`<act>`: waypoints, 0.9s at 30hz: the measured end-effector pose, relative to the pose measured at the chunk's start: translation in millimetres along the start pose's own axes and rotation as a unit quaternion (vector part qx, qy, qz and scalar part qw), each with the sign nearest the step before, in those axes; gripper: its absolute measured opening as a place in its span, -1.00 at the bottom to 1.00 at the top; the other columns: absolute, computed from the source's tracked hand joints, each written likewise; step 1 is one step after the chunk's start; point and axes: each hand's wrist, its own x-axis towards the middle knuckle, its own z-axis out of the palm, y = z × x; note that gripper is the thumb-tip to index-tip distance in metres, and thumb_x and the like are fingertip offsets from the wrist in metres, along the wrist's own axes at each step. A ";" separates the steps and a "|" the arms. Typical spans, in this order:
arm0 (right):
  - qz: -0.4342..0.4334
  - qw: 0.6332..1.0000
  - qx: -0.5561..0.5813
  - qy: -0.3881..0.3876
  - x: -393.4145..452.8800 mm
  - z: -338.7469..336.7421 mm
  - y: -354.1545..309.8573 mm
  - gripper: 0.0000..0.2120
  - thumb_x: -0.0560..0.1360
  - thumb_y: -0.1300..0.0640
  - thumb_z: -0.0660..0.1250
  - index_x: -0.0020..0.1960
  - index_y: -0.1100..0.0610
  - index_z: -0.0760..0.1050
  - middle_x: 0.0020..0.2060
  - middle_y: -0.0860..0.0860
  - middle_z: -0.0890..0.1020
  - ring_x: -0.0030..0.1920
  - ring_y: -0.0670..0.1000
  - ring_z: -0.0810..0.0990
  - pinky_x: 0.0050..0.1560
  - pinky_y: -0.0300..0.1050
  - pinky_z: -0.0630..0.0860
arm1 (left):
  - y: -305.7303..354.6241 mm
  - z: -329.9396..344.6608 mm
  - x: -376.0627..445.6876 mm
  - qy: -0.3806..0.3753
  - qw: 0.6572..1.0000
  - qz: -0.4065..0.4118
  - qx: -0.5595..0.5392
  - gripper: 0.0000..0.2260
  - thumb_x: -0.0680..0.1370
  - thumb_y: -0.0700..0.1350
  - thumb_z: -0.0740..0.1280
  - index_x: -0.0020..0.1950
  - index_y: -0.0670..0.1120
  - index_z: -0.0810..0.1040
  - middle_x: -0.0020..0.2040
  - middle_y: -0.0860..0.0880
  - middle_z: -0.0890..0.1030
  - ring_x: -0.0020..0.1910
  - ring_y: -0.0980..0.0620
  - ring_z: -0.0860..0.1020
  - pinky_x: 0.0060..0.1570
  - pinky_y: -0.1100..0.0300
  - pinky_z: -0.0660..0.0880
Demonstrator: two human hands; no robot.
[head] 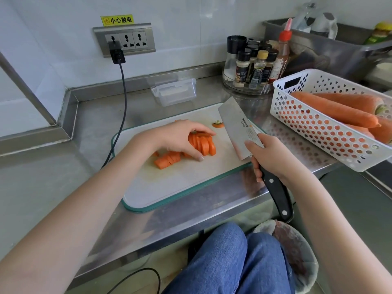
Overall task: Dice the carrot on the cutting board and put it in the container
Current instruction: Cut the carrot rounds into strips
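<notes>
A white cutting board (174, 187) with a green rim lies on the steel counter. On it sits a leaning stack of orange carrot slices (204, 144), and a shorter cut row (166, 160) lies in front of it. My left hand (180, 137) curls over the stack, fingertips and thumb on its sides. My right hand (269, 158) grips the black handle of a cleaver (238, 128), whose blade hovers tilted to the right of the slices. A cut-off carrot top (218, 124) lies near the board's far edge. A clear plastic container (174, 92) stands behind the board.
A white perforated basket (314, 128) with whole carrots sits at the right. Spice bottles (254, 64) fill a round rack behind it. A black cable (122, 115) runs from the wall socket down past the board's left corner. A lined bin (297, 251) stands below the counter.
</notes>
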 end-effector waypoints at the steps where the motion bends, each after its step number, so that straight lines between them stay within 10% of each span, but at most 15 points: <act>1: 0.000 1.000 0.000 -0.001 -0.4 -0.1 0.0 -0.82 0.63 0.12 0.11 0.09 0.21 0.41 -0.49 0.12 0.42 -0.66 -0.01 0.35 -0.57 -0.17 0.42 | 0.2 -1.3 0.6 -0.005 1.000 0.000 0.003 -0.40 0.32 -0.04 0.55 0.31 0.19 0.43 0.18 0.26 0.50 0.18 0.29 0.43 0.18 0.36 0.33; 16: 0.015 1.000 -0.017 0.011 -10.2 24.7 -2.2 -0.83 0.62 0.10 0.09 -0.01 0.21 0.33 -0.52 0.12 0.43 -0.69 -0.01 0.38 -0.57 -0.15 0.45 | 9.2 25.5 3.9 0.133 0.990 0.038 0.001 -0.70 0.32 -0.03 0.54 0.01 0.10 0.60 -0.04 0.19 0.53 -0.03 0.31 0.44 -0.05 0.54 0.28; 27: 0.019 1.000 0.014 0.013 -2.2 12.8 -6.3 -0.79 0.63 0.15 0.10 0.16 0.26 0.36 -0.49 0.15 0.41 -0.68 -0.01 0.35 -0.59 -0.16 0.44 | 15.0 36.7 6.1 0.205 0.978 0.043 0.009 -0.74 0.31 0.05 0.54 -0.12 -0.01 0.57 -0.08 0.00 0.55 -0.07 0.06 0.46 -0.06 0.20 0.41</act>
